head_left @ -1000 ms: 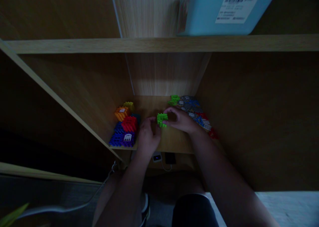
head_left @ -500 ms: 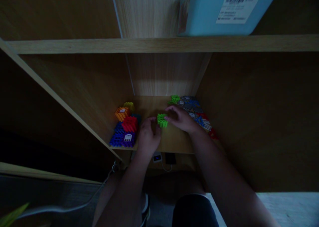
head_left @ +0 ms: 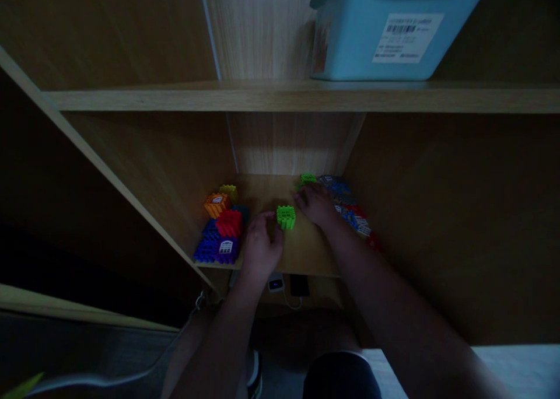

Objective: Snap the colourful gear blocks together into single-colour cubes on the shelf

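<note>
My left hand (head_left: 261, 244) pinches a small green toothed block (head_left: 286, 217) just above the low wooden shelf (head_left: 301, 253). My right hand (head_left: 315, 203) has left that block and lies with loosely spread fingers on a pile of blue, grey and red blocks (head_left: 350, 209) along the shelf's right side. Another green block (head_left: 307, 178) sits just beyond its fingertips. A built cluster of purple, blue, red, orange and yellow blocks (head_left: 220, 227) stands to the left of my left hand. The light is very dim.
A pale blue plastic bin with a barcode label (head_left: 385, 31) stands on the upper shelf (head_left: 219, 95). Wooden side panels close the compartment left and right. A small lit device (head_left: 275, 283) and a dark one with a cable hang under the shelf edge.
My right hand let go of the green block and moved back right onto the pile. The left hand keeps the block. The camera tipped slightly down.
</note>
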Action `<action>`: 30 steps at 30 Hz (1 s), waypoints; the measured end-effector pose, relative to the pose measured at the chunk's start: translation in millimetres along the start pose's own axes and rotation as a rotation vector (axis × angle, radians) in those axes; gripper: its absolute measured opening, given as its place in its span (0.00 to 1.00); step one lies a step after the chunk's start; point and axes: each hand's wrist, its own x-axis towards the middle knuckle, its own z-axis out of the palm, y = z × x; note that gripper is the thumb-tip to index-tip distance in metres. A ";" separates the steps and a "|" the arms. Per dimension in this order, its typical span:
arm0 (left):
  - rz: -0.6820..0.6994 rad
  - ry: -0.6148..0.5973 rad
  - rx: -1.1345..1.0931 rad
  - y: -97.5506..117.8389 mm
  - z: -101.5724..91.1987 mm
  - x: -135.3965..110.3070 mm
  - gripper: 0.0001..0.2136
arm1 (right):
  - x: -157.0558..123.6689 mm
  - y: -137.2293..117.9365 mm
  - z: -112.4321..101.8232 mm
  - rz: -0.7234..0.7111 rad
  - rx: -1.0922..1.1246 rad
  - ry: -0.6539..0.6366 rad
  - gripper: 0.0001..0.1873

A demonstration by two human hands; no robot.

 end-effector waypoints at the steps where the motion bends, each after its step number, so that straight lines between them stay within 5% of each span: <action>1: -0.001 -0.001 0.003 0.3 -0.2 0.1 0.14 | 3.6 -1.4 2.1 0.006 -0.019 -0.012 0.22; 6: -0.004 0.003 0.007 2.3 -1.0 1.4 0.15 | 15.8 -2.8 6.1 0.089 -0.132 -0.111 0.25; 15: 0.001 -0.017 0.027 3.1 -1.1 2.5 0.14 | 12.7 2.0 8.3 0.073 -0.104 -0.051 0.22; 30: 0.012 -0.008 0.023 1.9 -0.8 0.5 0.13 | 11.9 -2.4 -1.3 0.093 -0.123 -0.125 0.19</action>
